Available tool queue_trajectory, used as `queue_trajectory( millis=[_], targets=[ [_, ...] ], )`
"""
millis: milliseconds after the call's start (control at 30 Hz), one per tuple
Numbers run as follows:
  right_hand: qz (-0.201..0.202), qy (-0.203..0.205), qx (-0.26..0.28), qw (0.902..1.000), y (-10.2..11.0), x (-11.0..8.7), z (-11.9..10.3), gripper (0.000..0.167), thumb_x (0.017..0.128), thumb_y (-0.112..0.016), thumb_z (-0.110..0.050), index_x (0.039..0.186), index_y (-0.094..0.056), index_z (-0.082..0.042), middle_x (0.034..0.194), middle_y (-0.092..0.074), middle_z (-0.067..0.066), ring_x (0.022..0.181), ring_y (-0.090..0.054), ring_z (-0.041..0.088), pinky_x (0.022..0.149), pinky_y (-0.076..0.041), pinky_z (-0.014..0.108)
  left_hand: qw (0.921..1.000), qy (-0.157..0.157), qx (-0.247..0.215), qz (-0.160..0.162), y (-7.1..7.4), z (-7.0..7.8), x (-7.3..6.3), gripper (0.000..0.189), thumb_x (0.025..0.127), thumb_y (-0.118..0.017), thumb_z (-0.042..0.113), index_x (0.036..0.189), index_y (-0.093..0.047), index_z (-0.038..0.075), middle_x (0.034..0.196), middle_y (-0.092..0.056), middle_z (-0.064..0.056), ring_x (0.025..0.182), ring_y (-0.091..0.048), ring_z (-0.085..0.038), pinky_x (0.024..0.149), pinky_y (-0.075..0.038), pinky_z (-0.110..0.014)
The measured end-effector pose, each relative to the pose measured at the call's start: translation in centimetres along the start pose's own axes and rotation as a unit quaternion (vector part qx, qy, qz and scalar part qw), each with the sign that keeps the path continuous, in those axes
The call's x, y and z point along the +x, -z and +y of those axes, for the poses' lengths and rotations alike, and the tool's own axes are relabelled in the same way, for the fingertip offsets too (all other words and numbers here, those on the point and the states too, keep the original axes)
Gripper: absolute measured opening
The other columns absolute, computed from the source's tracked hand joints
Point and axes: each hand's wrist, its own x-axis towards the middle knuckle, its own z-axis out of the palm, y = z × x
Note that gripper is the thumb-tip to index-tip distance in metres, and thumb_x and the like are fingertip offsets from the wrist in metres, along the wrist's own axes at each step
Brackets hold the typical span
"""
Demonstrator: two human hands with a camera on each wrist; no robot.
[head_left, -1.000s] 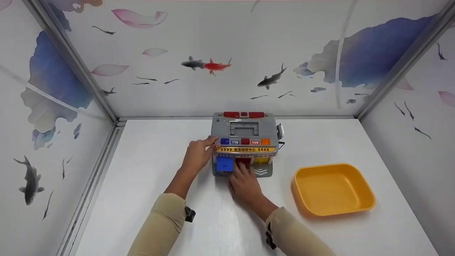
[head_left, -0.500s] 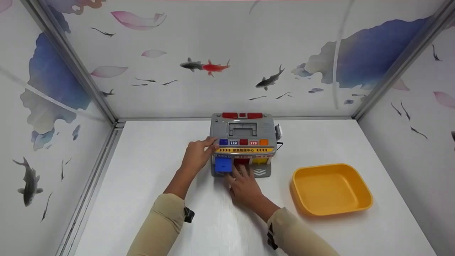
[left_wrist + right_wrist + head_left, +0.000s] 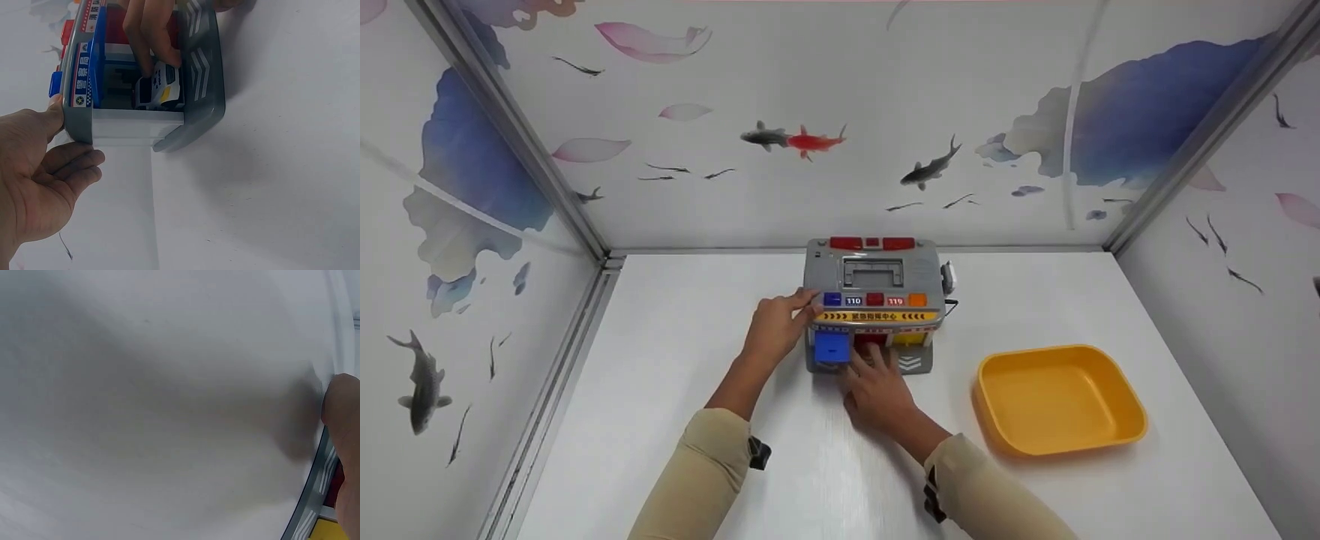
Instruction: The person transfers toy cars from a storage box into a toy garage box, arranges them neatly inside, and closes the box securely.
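Observation:
A grey toy garage stands against the back wall with red lights on top. My left hand grips its left upper corner, thumb beside the blue button and fingers curled against the side. Below, the blue door is swung up and out. A small white toy car with a dark windscreen sits at the mouth of that bay, facing out. Two fingers of my right hand reach down to touch the car's side and hood. The red door and yellow door are down.
A yellow-orange basin stands on the white table to the right. White panels printed with fish enclose the back and both sides. A small white part juts from the garage's right side.
The head view has shifted slightly. Both hands stay at the same parts of the toy garage, and the blue door remains raised.

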Motion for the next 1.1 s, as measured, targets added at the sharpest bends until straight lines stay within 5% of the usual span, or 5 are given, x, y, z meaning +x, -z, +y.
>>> queue_trajectory(
  millis=[700,1100],
  targets=[
    [0.005,-0.008,-0.013,0.9999,0.0,0.6,0.5,0.054,0.110,-0.062,-0.040,0.158,-0.057,-0.015,0.173,-0.048,0.003,0.156,-0.039,0.040,0.130,-0.037,0.065,1.0000,0.000,-0.003,-0.008,0.1,0.2,-0.1,0.048,0.110,-0.066,0.046,0.153,-0.068,0.024,0.160,-0.058,-0.012,0.152,-0.057,-0.035,0.126,-0.050,-0.053],
    [0.127,0.055,0.030,0.9900,-0.2,-0.7,1.9,0.046,0.108,-0.072,-0.031,0.150,-0.063,-0.015,0.165,-0.055,0.003,0.147,-0.048,0.032,0.127,-0.046,0.064,1.0000,-0.001,0.004,-0.007,0.3,0.2,-0.1,0.049,0.111,-0.063,0.049,0.153,-0.068,0.024,0.160,-0.058,-0.012,0.152,-0.058,-0.036,0.127,-0.049,-0.053]
  ],
)
